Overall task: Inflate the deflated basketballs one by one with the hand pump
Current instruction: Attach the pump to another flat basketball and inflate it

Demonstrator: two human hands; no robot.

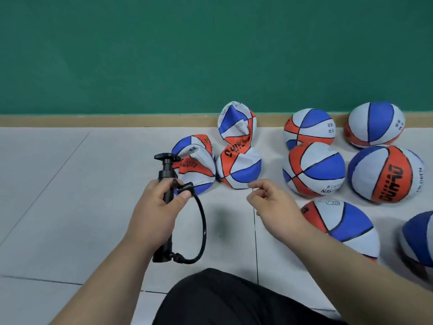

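Blue ball (pixel 419 235), perhaps deflated, is cut off rightward.

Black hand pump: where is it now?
Head view, left of centre: the left hand grips the black hand pump upright, beside a crumpled red-white-blue basketball.

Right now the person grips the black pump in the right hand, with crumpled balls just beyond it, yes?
No. The head view shows the left hand gripping the black pump, not the right hand. The crumpled balls do lie just beyond it.
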